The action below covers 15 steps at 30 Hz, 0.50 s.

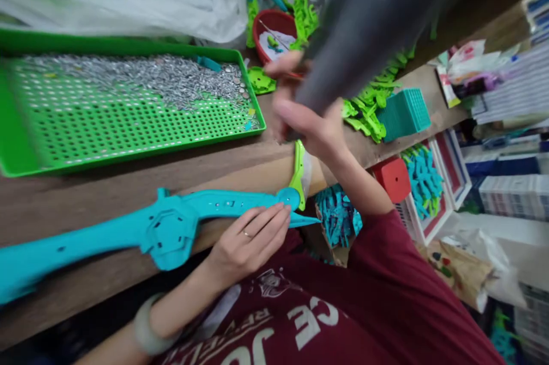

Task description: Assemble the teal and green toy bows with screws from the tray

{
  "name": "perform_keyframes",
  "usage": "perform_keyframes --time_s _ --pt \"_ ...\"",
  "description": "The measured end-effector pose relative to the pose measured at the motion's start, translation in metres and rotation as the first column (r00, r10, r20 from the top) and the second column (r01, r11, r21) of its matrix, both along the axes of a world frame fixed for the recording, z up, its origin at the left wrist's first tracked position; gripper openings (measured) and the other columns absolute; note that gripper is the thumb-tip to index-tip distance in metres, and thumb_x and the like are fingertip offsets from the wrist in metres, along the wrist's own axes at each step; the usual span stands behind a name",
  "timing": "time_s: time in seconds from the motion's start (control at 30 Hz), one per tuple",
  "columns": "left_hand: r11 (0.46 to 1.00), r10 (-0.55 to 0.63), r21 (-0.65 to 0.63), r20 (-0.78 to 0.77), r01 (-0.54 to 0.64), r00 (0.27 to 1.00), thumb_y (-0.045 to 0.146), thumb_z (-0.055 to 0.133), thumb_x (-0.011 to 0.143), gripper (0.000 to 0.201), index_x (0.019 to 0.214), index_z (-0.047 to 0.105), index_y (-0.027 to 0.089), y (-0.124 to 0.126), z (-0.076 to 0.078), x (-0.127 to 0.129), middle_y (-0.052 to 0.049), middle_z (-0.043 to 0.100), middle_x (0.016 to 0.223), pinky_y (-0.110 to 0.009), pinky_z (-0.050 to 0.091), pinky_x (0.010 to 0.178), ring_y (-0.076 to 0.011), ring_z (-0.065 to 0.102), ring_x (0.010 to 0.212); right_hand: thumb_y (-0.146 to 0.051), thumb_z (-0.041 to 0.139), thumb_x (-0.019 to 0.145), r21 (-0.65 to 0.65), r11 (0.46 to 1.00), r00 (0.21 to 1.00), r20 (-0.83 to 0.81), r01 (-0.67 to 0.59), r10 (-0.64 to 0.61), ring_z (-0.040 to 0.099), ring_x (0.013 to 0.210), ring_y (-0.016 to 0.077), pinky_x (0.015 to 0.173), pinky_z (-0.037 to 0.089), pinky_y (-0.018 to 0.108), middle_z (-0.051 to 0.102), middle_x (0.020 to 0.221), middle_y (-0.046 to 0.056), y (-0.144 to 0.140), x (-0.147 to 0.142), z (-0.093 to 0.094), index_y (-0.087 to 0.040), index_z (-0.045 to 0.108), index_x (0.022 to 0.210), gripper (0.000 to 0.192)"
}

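Observation:
A long turquoise plastic toy part [171, 231] lies along the table's front edge, with a five-sided bulge in its middle and a round disc near its right end. My left hand [253, 239], wearing a ring, is closed over that right end, its fingers pressed together on top and its thumb hidden. Above the table, my right hand [313, 119] is wrapped around a thick dark grey electric screwdriver [364, 27], which is smeared by motion. Just beyond the disc sits a lime green plastic piece [298, 176].
A green perforated tray [128, 145] of small metal screws stands at left. Behind are a red bowl [274, 27] and a white plastic bag [141, 7]. Lime green parts [371, 110] and a teal basket [407, 113] lie to the right, above boxed turquoise parts [337, 216].

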<state>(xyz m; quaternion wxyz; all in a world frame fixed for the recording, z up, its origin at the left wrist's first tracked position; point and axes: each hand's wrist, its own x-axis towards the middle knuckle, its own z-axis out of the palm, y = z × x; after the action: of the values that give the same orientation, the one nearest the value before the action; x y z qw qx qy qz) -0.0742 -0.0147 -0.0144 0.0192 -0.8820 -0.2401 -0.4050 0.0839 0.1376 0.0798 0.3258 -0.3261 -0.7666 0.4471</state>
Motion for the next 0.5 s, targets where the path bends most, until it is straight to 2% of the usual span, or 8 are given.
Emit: perform_keyframes --time_s 0.07,0.13,0.2,0.27,0.33,0.37,0.43,0.5 --pt "1.000 -0.017 -0.017 -0.014 0.016 1.000 0.001 0.053 0.094 0.025 0.112 0.071 0.006 -0.005 0.001 -0.008 -0.017 0.076 0.117 -0.040 0.054 0.096 -0.0278 0.072 0.111 -0.065 0.051 0.090 0.072 0.990 0.988 -0.107 0.120 -0.112 0.062 0.073 0.0124 0.071 0.054 0.029 0.060 0.078 -0.005 0.006 -0.003 0.005 -0.019 0.049 0.112 0.051" --pt "0.999 -0.017 -0.047 -0.024 0.015 1.000 0.001 0.054 0.094 0.030 0.117 0.070 0.010 -0.014 0.000 -0.016 -0.015 0.075 0.120 -0.039 0.052 0.101 -0.0268 0.070 0.116 -0.057 0.058 0.090 0.215 0.971 0.993 0.020 0.106 -0.113 0.063 0.103 0.0199 0.088 0.055 0.037 0.065 0.108 0.005 0.000 0.010 0.007 -0.018 0.054 0.113 0.046" --pt "0.998 -0.006 -0.067 -0.041 0.003 0.999 0.002 0.055 0.094 0.034 0.121 0.070 0.015 -0.030 -0.004 -0.025 -0.012 0.076 0.121 -0.036 0.051 0.103 -0.0241 0.070 0.117 -0.047 0.061 0.091 0.338 0.936 0.960 0.279 -0.095 -0.003 0.054 0.125 0.0278 0.103 0.048 0.049 0.060 0.130 0.012 -0.017 0.036 0.002 -0.017 0.056 0.121 0.043" --pt "0.992 0.033 -0.125 0.030 -0.029 0.999 0.003 0.062 0.090 0.035 0.118 0.072 0.022 -0.053 -0.010 -0.031 -0.008 0.079 0.111 -0.032 0.053 0.098 -0.0209 0.073 0.105 -0.038 0.069 0.087 0.331 0.866 0.819 0.556 -0.374 0.140 0.045 0.136 0.0344 0.109 0.040 0.058 0.055 0.142 0.016 -0.040 0.062 -0.007 -0.016 0.056 0.127 0.047" --pt "0.918 0.146 -0.394 0.232 -0.044 0.962 0.006 0.072 0.084 0.032 0.110 0.073 0.025 -0.078 -0.013 -0.029 -0.004 0.079 0.094 -0.029 0.057 0.086 -0.0179 0.074 0.087 -0.032 0.077 0.082 0.270 0.785 0.643 0.738 -0.558 0.203 0.038 0.143 0.0381 0.112 0.035 0.060 0.049 0.149 0.019 -0.059 0.079 -0.020 -0.014 0.054 0.132 0.058" --pt "0.792 0.246 -0.610 0.339 0.013 0.908 0.011 0.074 0.084 0.027 0.106 0.073 0.026 -0.088 -0.013 -0.025 -0.003 0.077 0.089 -0.028 0.059 0.079 -0.0171 0.073 0.081 -0.031 0.078 0.082 0.258 0.751 0.582 0.788 -0.607 0.200 0.035 0.145 0.0380 0.114 0.033 0.060 0.046 0.152 0.019 -0.065 0.083 -0.026 -0.014 0.052 0.135 0.061" --pt "0.315 0.498 -0.904 0.416 0.288 0.761 0.029 0.074 0.089 0.022 0.110 0.070 0.024 -0.098 -0.008 -0.013 -0.007 0.076 0.096 -0.030 0.061 0.075 -0.0197 0.074 0.085 -0.030 0.073 0.088 0.282 0.674 0.520 0.835 -0.683 0.179 0.039 0.143 0.0344 0.116 0.030 0.056 0.049 0.149 0.020 -0.071 0.083 -0.035 -0.013 0.050 0.136 0.056" --pt "-0.066 0.696 -0.833 0.356 0.549 0.624 0.048 0.072 0.089 0.038 0.116 0.068 0.021 -0.093 0.001 0.001 -0.012 0.074 0.113 -0.038 0.062 0.082 -0.0257 0.072 0.103 -0.030 0.064 0.096 0.326 0.573 0.499 0.849 -0.752 0.173 0.050 0.132 0.0299 0.117 0.030 0.052 0.058 0.136 0.018 -0.068 0.079 -0.040 -0.012 0.053 0.130 0.040"
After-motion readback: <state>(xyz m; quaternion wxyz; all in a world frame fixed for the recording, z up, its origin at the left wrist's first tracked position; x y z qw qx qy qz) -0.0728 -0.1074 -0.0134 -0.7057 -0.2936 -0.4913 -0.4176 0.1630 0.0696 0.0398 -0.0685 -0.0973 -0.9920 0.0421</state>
